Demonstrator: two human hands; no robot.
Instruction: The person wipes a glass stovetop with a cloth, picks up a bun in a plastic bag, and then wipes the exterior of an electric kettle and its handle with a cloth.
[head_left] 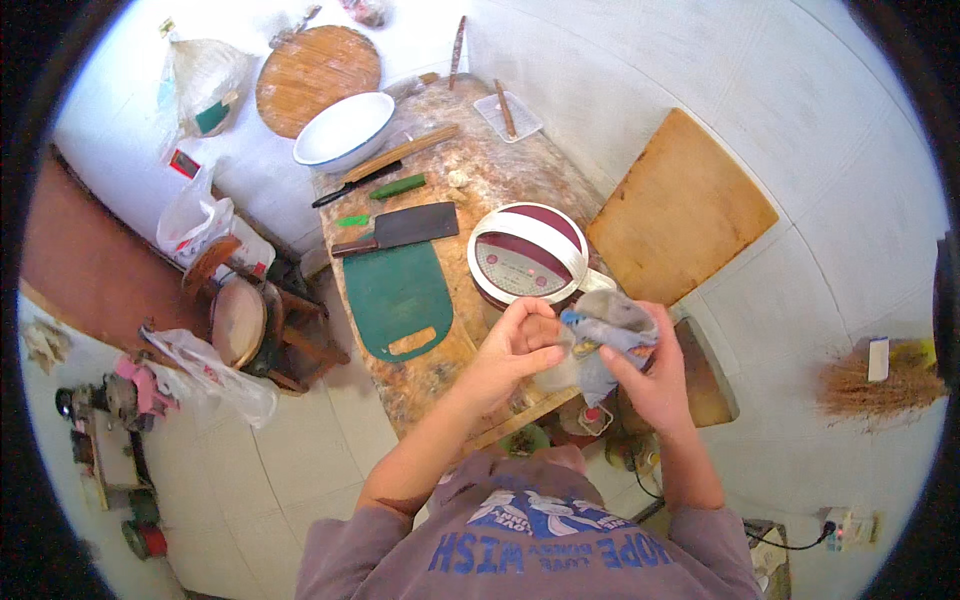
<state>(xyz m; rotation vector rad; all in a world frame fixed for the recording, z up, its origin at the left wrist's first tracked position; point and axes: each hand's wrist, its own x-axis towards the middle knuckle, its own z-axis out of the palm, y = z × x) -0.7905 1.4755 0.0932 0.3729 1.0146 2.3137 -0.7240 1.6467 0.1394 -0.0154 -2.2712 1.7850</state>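
A crumpled grey cloth with blue and yellow patches is held up over the front right corner of the table. My right hand grips its right side, thumb across the front. On the other side my left hand has its fingers curled in at the cloth's edge, where a thin, see-through part shows; the fingertips are partly hidden. Just beyond both hands stands a round white and maroon electric griddle, its lid down. Left of it lie a green cutting board and a dark cleaver.
Behind the cleaver are a green cucumber-like piece, a rolling pin and a white basin. A wooden board leans against the right wall. A wooden stool and plastic bags stand left of the floury table.
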